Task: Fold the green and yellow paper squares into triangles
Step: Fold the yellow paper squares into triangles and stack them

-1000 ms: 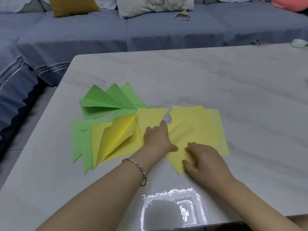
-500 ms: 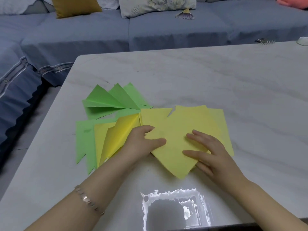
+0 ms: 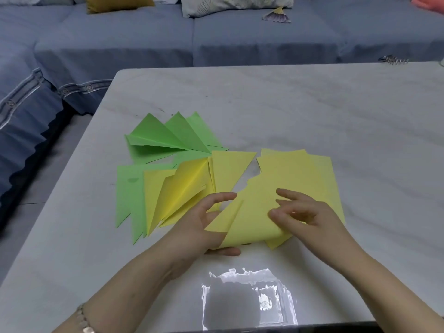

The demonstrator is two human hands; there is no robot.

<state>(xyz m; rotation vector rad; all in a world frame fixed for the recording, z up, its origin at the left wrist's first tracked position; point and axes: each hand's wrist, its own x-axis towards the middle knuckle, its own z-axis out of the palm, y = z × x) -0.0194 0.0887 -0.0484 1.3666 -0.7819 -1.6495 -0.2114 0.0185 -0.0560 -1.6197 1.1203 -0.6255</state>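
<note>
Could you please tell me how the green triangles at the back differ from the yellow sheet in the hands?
The green triangles are creased to sharp points; the yellow sheet is only curled up at its near edge, not creased. The green triangles lie untouched on the table; the left hand grips the yellow sheet and the right hand rests on it. Both are thin coloured paper.

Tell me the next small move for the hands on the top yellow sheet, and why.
Probably the left hand carries the corner it holds across to the opposite corner: the yellow sheet is curled up and not yet creased, while the right hand rests on it.
</note>
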